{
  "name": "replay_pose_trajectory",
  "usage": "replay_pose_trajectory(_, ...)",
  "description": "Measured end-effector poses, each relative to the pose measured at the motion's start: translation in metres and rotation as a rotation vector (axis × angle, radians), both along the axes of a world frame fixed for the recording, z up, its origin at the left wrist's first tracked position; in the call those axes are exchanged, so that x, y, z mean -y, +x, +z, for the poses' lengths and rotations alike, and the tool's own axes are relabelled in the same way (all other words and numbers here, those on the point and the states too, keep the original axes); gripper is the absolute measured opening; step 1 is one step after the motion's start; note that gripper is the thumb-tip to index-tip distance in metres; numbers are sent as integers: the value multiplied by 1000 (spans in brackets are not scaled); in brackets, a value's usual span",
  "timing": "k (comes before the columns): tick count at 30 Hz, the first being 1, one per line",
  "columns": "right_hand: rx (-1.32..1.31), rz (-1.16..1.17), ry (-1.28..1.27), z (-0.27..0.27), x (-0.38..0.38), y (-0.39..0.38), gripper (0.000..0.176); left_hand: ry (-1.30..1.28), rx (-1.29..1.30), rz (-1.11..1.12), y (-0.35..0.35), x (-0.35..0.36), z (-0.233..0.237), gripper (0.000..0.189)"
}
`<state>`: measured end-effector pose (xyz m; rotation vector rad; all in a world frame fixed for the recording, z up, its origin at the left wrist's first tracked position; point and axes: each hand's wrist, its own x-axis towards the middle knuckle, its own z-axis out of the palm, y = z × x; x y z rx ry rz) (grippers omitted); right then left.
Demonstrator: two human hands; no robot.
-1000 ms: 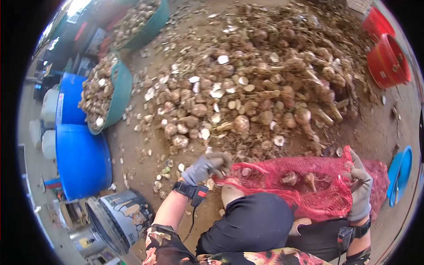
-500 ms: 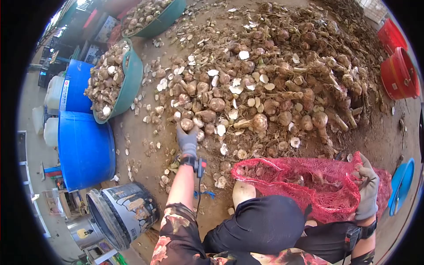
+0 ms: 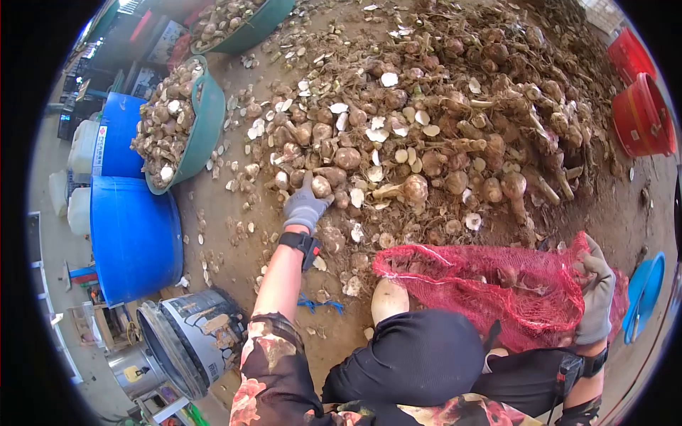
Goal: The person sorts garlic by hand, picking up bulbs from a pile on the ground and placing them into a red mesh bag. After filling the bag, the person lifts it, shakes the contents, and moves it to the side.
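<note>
My left hand, in a grey glove, reaches to the near edge of a heap of soil-covered corms. Its fingers are curled about a round brown corm, with other corms close around it. At the right, my gloved right hand grips the edge of a red mesh bag, which lies spread across in front of my knees. Some brown plant matter shows through the netting. Pale cut slices are scattered over the heap.
At the left stand a green tub filled with corms, blue barrels and a worn bucket lying tilted. Red buckets and a blue basin are at the right. A blue string lies on the floor by my left forearm.
My left hand has moved slightly right and farther forward, turning its fingers about a corm. My right hand still holds the mesh bag, whose opening has shifted a little.
</note>
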<state>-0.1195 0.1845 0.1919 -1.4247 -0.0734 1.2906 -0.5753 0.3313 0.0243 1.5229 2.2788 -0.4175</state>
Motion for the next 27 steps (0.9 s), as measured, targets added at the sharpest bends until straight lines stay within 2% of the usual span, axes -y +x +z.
replay_pose_trajectory(3,-9,3,0,4,6,5,45,86,96,50,-5,4,-6,83)
replay_pose_trajectory(4,-42,29,25,6,8,9,46,176,122,140,4,7,1,71)
replay_pose_trajectory(5,-39,23,23,13,5,3,46,174,125,134,-1,8,-10,71)
replay_pose_trajectory(7,42,-166,-43,29,-1,-17,49,457,669,363,-21,12,-40,47)
replay_pose_trajectory(8,42,-172,-43,25,6,-7,49,452,780,535,-21,16,-39,29)
replay_pose_trajectory(9,-24,-91,56,18,18,10,50,454,781,528,-27,18,-43,29)
replay_pose_trajectory(10,-88,-12,157,14,25,20,50,578,864,638,-39,21,-55,26)
replay_pose_trajectory(11,-90,-19,160,16,26,20,50,700,945,751,-36,25,-50,23)
replay_pose_trajectory(12,-84,6,156,20,26,19,51,658,994,723,-37,33,-42,19)
replay_pose_trajectory(13,-78,34,155,24,26,18,51,661,995,718,-41,33,-53,19)
replay_pose_trajectory(15,-61,-16,132,31,20,8,52,790,959,320,-68,30,-109,26)
replay_pose_trajectory(16,-40,-64,101,32,18,6,53,846,931,121,-74,28,-121,31)
replay_pose_trajectory(17,-40,-64,104,30,19,9,53,848,931,120,-59,26,-101,31)
replay_pose_trajectory(18,-97,-22,133,27,22,16,53,785,651,-31,-25,24,-61,36)
replay_pose_trajectory(19,-154,21,161,23,25,20,53,710,370,-174,2,22,-41,42)
replay_pose_trajectory(21,-138,36,166,19,25,21,53,555,168,-28,28,7,-48,45)
replay_pose_trajectory(22,-123,45,170,16,24,22,53,415,104,82,53,-3,-25,44)
replay_pose_trajectory(23,-122,51,174,14,24,23,53,420,105,87,57,-6,-27,44)
replay_pose_trajectory(25,-153,69,195,11,25,28,52,423,80,44,57,-9,-35,42)
replay_pose_trajectory(26,-153,72,203,7,25,34,52,442,5,-103,53,-3,-37,40)
replay_pose_trajectory(27,-213,98,258,1,27,41,52,360,88,-143,50,5,-40,42)
